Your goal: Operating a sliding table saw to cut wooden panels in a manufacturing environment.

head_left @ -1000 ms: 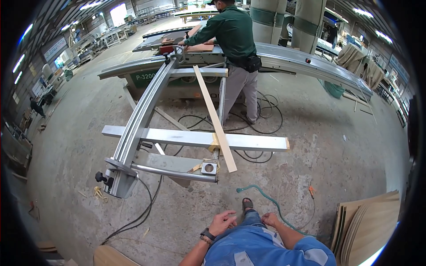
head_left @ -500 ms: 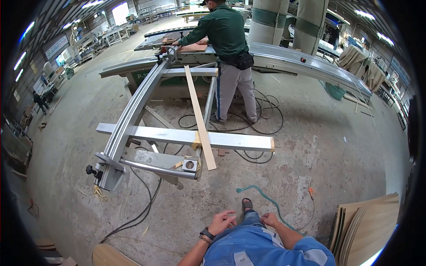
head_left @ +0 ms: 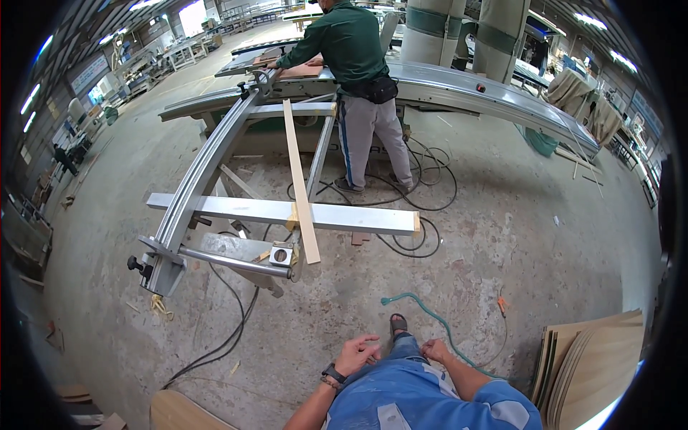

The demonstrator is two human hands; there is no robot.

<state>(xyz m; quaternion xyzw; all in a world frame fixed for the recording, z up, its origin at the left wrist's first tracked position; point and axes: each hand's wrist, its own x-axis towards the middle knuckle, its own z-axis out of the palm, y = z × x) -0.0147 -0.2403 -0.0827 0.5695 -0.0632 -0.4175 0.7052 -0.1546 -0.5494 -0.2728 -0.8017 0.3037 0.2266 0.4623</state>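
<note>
My left hand (head_left: 357,354), with a dark watch and a bracelet at its wrist, hovers in front of my blue shirt. Its fingers are loosely bent and apart, and it holds nothing. My right hand (head_left: 435,350) hangs beside my jeans with its fingers curled in, and nothing shows in it. Neither hand touches the saw's outrigger frame (head_left: 279,209) ahead of me. A long thin wooden strip (head_left: 300,183) lies across that frame. Beyond it, a person in a green top (head_left: 347,44) leans over the sliding table saw (head_left: 451,84), hands on a reddish-brown board (head_left: 299,71).
A green hose (head_left: 432,314) and an orange-tipped cord (head_left: 502,307) lie on the floor near my foot. Black cables (head_left: 233,340) run at the left and around the person's feet. Curved wooden panels (head_left: 591,369) stand at the lower right; another panel (head_left: 183,412) is at the lower left.
The outrigger frame, with the wooden strip on it, has shifted left and slightly away from me. The person in green has moved left along with it. My hands have hardly moved.
</note>
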